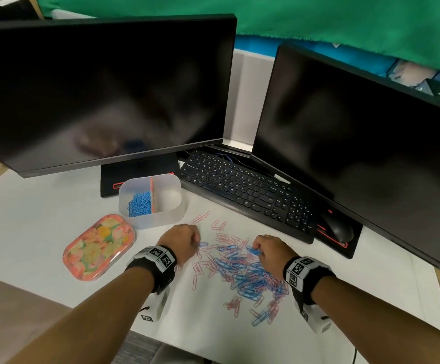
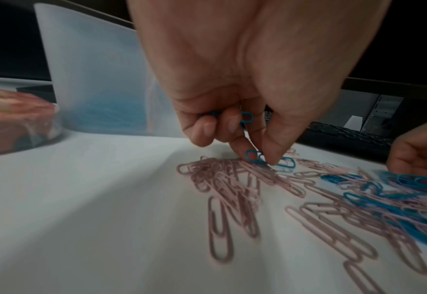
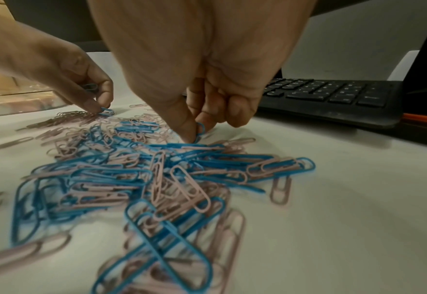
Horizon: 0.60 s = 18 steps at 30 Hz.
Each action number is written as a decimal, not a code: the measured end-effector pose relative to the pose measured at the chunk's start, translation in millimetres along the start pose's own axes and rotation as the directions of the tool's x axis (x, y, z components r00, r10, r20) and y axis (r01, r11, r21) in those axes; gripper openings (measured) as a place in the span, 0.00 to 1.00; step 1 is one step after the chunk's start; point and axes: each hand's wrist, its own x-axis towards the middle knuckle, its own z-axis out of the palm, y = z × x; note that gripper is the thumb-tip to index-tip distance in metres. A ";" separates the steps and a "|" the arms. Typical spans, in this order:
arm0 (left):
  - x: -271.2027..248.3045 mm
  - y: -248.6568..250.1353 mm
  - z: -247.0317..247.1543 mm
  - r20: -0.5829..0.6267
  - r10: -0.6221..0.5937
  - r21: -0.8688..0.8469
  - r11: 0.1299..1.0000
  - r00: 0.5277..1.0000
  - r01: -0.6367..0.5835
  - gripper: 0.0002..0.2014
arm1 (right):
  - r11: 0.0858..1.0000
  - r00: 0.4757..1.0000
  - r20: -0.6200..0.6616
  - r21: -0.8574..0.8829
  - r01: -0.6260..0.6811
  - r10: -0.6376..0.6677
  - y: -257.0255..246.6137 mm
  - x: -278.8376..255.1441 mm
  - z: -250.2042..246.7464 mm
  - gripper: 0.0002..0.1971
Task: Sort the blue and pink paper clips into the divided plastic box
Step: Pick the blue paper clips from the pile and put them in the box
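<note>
A heap of blue and pink paper clips (image 1: 242,269) (image 3: 142,171) lies on the white desk between my hands. The translucent divided box (image 1: 161,219) stands behind the heap's left side, with blue clips (image 1: 140,203) in its left compartment; the right compartment looks empty. My left hand (image 1: 184,241) (image 2: 262,157) pinches a blue clip (image 2: 270,160) at the heap's left edge, and more blue clips (image 2: 246,117) sit in its curled fingers. My right hand (image 1: 268,249) (image 3: 195,135) pinches a blue clip (image 3: 200,129) at the heap's far right.
A flowered lid (image 1: 99,246) lies left of the box. A black keyboard (image 1: 245,190) and mouse (image 1: 338,228) sit behind the heap, under two dark monitors (image 1: 103,88). The desk's front edge (image 1: 213,345) runs near my forearms.
</note>
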 end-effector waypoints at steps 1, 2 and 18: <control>-0.2 -0.4 -0.1 0.003 -0.002 0.001 1.000 1.000 0.002 0.06 | 1.000 1.000 0.004 -0.005 0.000 0.000 0.5 -0.6 0.0 0.14; -0.6 -0.5 -0.2 0.006 -0.006 0.001 1.000 1.000 0.006 0.06 | 1.000 1.000 0.007 -0.008 -0.001 0.001 1.4 -1.4 0.3 0.14; -10.1 62.3 -5.6 0.233 -0.142 -0.954 0.161 0.962 0.254 0.16 | 0.844 0.985 -0.171 0.529 0.083 0.011 -83.5 -10.1 -39.3 0.06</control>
